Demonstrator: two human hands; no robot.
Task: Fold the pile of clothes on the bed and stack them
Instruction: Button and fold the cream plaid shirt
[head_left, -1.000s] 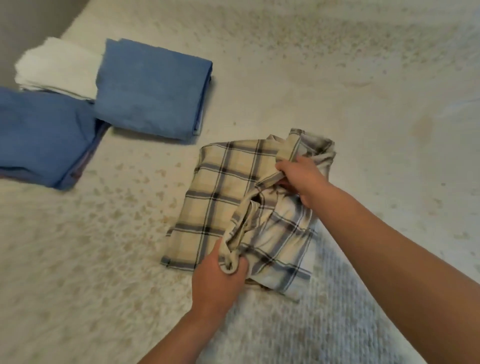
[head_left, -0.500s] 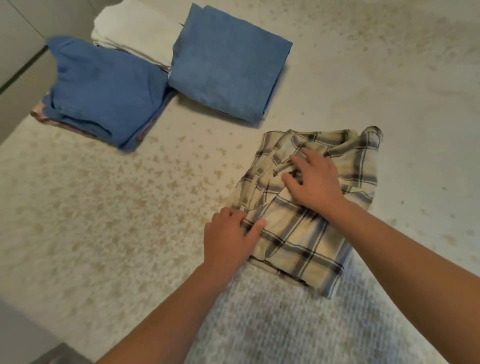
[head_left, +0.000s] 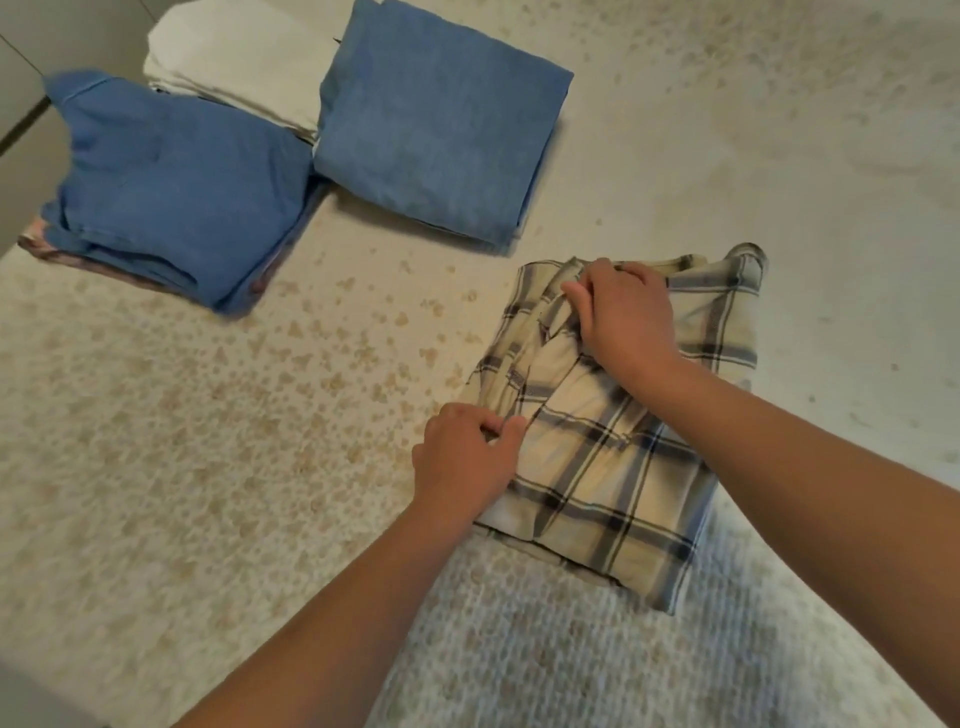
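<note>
A beige plaid shirt (head_left: 613, 467) lies folded into a rough rectangle on the bed, right of centre. My left hand (head_left: 467, 457) pinches its left edge between thumb and curled fingers. My right hand (head_left: 623, 317) grips the bunched cloth near the shirt's far left corner, fingers curled over the fold. Further back lie a folded light-blue garment (head_left: 436, 124), a folded darker blue garment (head_left: 176, 192) on top of a pinkish piece, and a white folded stack (head_left: 234, 57) behind them.
The bed cover (head_left: 208, 441) is cream with small tan speckles and stretches wide around the shirt. The bed's left edge (head_left: 31, 670) runs down the lower left, with grey floor and wall beyond it at the top left.
The sleeve I held up a second ago now lies flat on the shirt. Both hands have shifted to the shirt's left edge and taken hold there. The view has swung left.
</note>
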